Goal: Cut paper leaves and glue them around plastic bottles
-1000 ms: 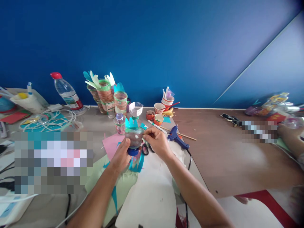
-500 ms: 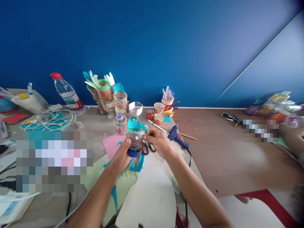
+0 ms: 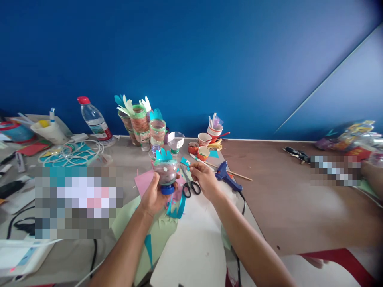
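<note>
My left hand point(image 3: 151, 195) is wrapped around a cut-off plastic bottle top point(image 3: 166, 173), held cap down above the table. Its blue cap point(image 3: 167, 189) points at the table, white dots mark its side, and blue paper tips rise from its rim. To its right, my right hand point(image 3: 205, 179) is closed in a pinch, apart from the bottle top; what sits between the fingertips is too small to make out. Black-handled scissors point(image 3: 190, 188) lie between my hands. Just beyond my right fingertips lies a small blue paper piece point(image 3: 185, 161).
A blue glue gun point(image 3: 229, 178) with a black cord lies right of my right hand. Decorated bottle cups point(image 3: 140, 121), a clear cut bottle piece point(image 3: 175, 140) and small paper cups point(image 3: 204, 153) stand behind. Left is a red-capped bottle point(image 3: 95, 121). Another person's hand point(image 3: 372, 175) is far right.
My right hand has come away from the bottle top's side and moved right. The bottle top has moved left, exposing more of the scissors. The view has turned slightly left.
</note>
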{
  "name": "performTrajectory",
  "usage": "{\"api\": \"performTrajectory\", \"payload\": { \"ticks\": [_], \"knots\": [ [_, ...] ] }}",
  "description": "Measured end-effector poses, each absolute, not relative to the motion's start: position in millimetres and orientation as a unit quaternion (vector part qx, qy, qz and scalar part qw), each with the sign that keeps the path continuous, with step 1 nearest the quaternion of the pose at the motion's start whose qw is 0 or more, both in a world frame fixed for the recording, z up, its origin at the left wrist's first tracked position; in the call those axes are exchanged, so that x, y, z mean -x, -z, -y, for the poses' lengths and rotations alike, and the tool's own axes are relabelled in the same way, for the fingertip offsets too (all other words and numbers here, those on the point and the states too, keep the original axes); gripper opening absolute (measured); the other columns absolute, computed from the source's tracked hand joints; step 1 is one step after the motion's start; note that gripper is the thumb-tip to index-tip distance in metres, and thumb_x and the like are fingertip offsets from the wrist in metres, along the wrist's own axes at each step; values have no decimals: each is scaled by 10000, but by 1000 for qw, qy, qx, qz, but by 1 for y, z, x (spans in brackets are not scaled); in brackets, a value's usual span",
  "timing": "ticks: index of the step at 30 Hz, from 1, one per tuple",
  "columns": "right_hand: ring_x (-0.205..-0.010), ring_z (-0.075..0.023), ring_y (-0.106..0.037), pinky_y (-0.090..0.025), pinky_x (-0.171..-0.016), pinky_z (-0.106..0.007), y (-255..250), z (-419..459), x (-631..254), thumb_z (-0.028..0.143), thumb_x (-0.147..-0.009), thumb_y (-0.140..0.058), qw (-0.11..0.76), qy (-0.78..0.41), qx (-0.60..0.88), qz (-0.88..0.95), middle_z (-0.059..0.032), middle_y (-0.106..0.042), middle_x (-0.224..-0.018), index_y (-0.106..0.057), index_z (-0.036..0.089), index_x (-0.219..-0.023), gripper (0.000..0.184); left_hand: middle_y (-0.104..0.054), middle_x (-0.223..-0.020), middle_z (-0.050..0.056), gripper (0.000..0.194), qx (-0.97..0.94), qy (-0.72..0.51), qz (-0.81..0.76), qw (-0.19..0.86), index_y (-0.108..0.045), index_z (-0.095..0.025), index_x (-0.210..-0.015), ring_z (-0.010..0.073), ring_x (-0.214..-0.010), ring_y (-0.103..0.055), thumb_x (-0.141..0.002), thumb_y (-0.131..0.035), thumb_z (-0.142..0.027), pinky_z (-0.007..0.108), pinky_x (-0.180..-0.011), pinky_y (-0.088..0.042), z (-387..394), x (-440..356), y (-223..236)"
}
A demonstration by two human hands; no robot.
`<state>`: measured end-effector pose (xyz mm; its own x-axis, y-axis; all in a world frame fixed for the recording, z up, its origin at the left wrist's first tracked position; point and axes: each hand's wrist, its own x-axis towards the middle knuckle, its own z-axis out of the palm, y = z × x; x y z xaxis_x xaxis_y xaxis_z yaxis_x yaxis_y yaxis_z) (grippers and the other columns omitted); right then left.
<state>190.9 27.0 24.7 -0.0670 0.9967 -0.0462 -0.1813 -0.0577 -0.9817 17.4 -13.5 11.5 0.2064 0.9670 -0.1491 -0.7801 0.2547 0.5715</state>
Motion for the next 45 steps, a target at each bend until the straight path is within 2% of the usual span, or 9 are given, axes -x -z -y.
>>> {"api": "performTrajectory", "payload": {
  "ticks": [4,8,12,20,26,31,37,45],
  "knots": [
    [-568,-117,-436,-333,-552,-247,-13,-32,-192,308,-726,-548,474,-419,526,569,31,-509,-624,-631,175,-818,182,-710,-912,146,501,-179,-586,-250,749,-657,-109,-1009,197,-675,-649,-711,-701,-510,327,-650,-537,12,-14,-11],
    [-693,-158,-517,-398,-665,-279,-8,-33,-193,277,-779,-492,414,-270,557,667,-15,-566,-705,-611,175,-696,177,-706,-902,135,535,-185,-588,-250,747,-665,-111,-997,188,-674,-641,-670,-726,-529,319,-660,-532,12,-13,-11],
    [-699,-154,-535,-426,-676,-273,-5,-29,-189,258,-803,-500,375,-217,564,703,-41,-602,-801,-613,172,-764,147,-702,-920,132,571,-186,-587,-252,747,-671,-113,-993,190,-692,-641,-630,-749,-546,315,-671,-529,11,-13,-9],
    [-769,-182,-600,-441,-708,-279,1,-23,-185,250,-843,-527,276,-110,580,758,-80,-641,-925,-628,166,-957,174,-701,-938,139,563,-189,-591,-247,744,-668,-115,-1008,194,-710,-639,-654,-731,-548,327,-670,-529,9,-12,-7],
    [-849,-200,-612,-435,-764,-283,2,-24,-187,248,-861,-524,237,-78,577,778,-90,-661,-948,-627,173,-974,171,-694,-955,137,582,-202,-606,-239,732,-667,-108,-1025,190,-705,-632,-654,-728,-553,323,-658,-524,10,-13,-9],
    [-829,-191,-607,-418,-752,-275,-4,-21,-186,234,-851,-543,204,-78,583,783,-72,-668,-895,-624,184,-887,102,-692,-873,109,568,-185,-635,-239,711,-683,-116,-945,194,-681,-622,-587,-775,-548,339,-636,-525,10,-9,-13],
    [-801,-186,-596,-396,-724,-277,-9,-12,-179,202,-831,-548,163,-75,548,817,-78,-669,-889,-617,166,-843,79,-685,-862,107,559,-188,-647,-226,703,-685,-120,-922,198,-698,-616,-597,-758,-569,354,-660,-526,11,-4,-18],
    [-802,-194,-623,-394,-741,-302,-14,-2,-169,314,-903,-524,121,-84,516,844,-75,-684,-846,-653,179,-744,246,-677,-895,94,566,-215,-648,-229,694,-682,-138,-957,188,-710,-607,-624,-726,-593,348,-665,-523,12,-1,-19]
  ]
}}
